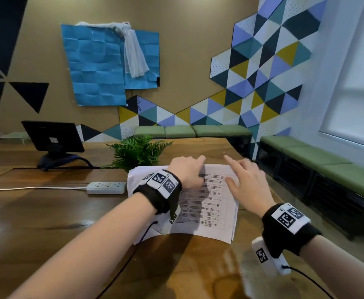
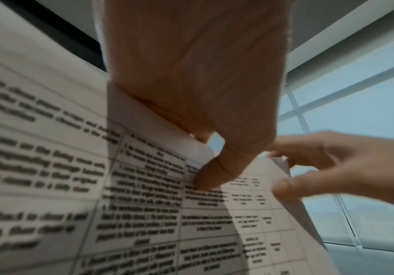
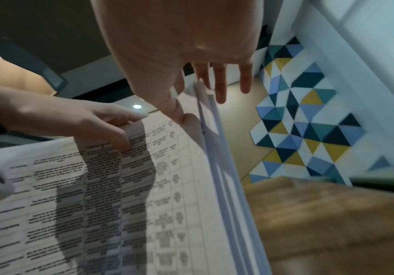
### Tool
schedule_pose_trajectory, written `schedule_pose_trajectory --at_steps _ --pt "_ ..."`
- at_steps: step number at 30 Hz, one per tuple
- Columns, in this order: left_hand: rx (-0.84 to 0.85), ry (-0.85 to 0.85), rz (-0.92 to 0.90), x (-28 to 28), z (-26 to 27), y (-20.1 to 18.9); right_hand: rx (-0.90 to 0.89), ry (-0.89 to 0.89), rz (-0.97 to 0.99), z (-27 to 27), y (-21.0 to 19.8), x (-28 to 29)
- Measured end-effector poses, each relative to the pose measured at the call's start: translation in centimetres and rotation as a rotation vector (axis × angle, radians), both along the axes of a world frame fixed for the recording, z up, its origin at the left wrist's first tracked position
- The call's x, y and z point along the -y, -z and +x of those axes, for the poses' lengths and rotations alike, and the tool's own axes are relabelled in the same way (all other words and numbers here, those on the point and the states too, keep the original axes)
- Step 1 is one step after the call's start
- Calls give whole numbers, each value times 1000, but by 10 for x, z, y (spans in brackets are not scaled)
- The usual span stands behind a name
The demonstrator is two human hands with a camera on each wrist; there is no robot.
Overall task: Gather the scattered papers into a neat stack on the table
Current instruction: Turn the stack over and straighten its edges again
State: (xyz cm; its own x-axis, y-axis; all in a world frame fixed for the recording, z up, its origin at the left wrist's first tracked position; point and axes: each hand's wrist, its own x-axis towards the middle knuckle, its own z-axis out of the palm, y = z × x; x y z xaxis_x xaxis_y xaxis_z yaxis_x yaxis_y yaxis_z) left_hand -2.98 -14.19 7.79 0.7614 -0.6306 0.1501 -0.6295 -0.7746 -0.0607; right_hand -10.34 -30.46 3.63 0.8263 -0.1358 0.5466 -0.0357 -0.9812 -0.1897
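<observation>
Right hand (image 1: pixel 247 182) grip released, touching one paper stack (image 1: pixel 207 216); left hand (image 1: pixel 187 169) pinches its edge.

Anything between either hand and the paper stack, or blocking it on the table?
Nothing visible. The left hand and right hand already touch the paper stack, which lies on the table.

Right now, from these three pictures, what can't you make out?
Print on the papers: too small in head view, blurred in both wrist views.
Sheet count: right wrist view shows only blurred edges.
Stack's left edge: behind the left wrist band, head view.
Whether the left hand pinches or just presses the far edge: palm blocks the left wrist view.
Pot of the fern: hidden behind the papers, head view.
</observation>
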Motion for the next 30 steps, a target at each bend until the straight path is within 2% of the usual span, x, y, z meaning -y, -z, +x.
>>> schedule_pose_trajectory --at_steps 2,4,7,10,13,16,19,22,26,30 --pt "-46 -25 32 1 3 -5 -37 85 171 -8 17 9" --pt "-62 -37 63 -2 4 -5 -81 121 442 -15 29 13" --pt "-7 -32 28 -10 1 -9 -144 121 801 -20 39 11" --pt "6 -37 -250 -34 -1 -25 -190 112 1062 -16 45 9" --pt "-258 -64 -710 -63 6 -32 -225 10 1269 -9 42 9" --pt "-555 -97 -1059 -81 7 -19 -401 -247 1375 -2 26 4" --pt "-667 -218 -1199 -86 6 9 -462 -454 1464 4 12 -5" --pt "-556 -284 -1293 -79 -5 31 -421 -482 1474 9 2 -18" --pt "-308 -183 -1390 -67 -26 39 -172 -473 1463 15 -3 -34" --pt "-258 -117 -1385 -67 -34 58 -131 -489 1387 15 6 -41"
